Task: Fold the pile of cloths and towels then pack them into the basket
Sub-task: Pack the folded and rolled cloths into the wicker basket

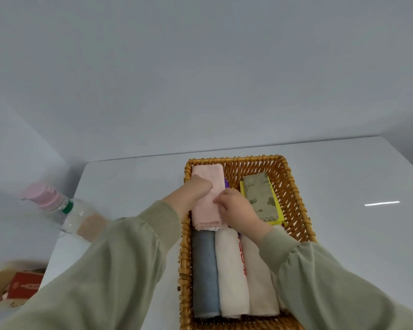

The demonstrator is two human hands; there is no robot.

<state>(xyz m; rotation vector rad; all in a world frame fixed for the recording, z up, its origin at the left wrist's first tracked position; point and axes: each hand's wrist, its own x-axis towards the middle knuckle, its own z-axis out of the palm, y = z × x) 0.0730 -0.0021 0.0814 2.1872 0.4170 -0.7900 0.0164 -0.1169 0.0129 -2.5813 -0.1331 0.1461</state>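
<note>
folded towels (234, 272) in basket (293, 194), on table (358, 177)

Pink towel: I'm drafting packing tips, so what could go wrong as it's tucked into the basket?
1. The left hand and right hand both hold the pink towel; pressing it down could loosen its fold.
2. The purple cloth peeking out beside it could get bunched or buried.

One rectangular woven wicker basket (293, 196) holds one folded pink cloth (206, 210), one green leaf-print cloth (260, 198), one grey-blue towel (205, 270), one cream towel (231, 270) and one beige towel (258, 270), beside one clear pink-capped plastic bottle (76, 215).
</note>
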